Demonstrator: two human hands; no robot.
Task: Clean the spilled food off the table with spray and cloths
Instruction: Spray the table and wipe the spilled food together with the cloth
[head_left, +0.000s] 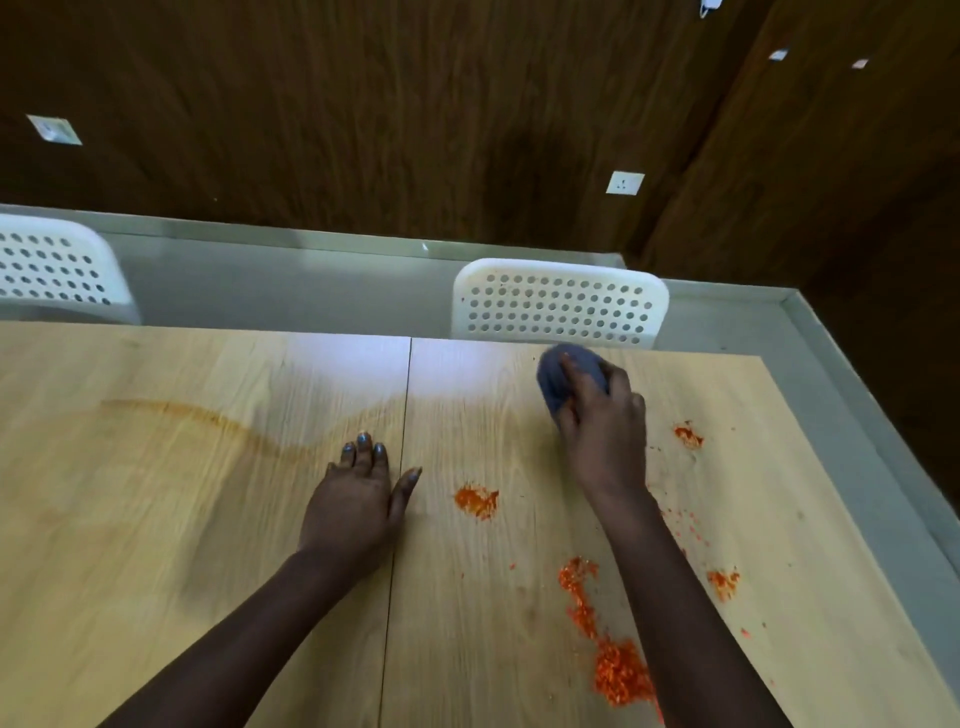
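Two bare forearms enter from the near edge. Left hand (358, 499): flat on the worktop (208, 519), palm down, fingers straight and slightly spread, holding nothing; it lies just left of the seam between the two worktop panels. Right hand (602, 431): reaches farther out, fingers curled over a bunched grey cloth (558, 379), which it presses onto the worktop near the far edge.

Spilled food: orange crumbly matter, all on the right panel. Five main patches can be counted: a long trail (608, 644) beside the right forearm, nearest the camera; a patch (477, 501) between the two hands; one (688, 435) just right of the right hand; one (723, 583) near the right edge; and loose specks (685, 525) right of the right wrist. The cloth touches none of these patches.

A faint orange smear (208, 415) curves across the left panel, beyond the left hand.

Two white perforated chairs stand at the far side of the worktop: one (561, 306) directly behind the cloth, one (57, 270) at far left. Behind them, a grey floor and dark wood-panelled wall with one socket (625, 183).
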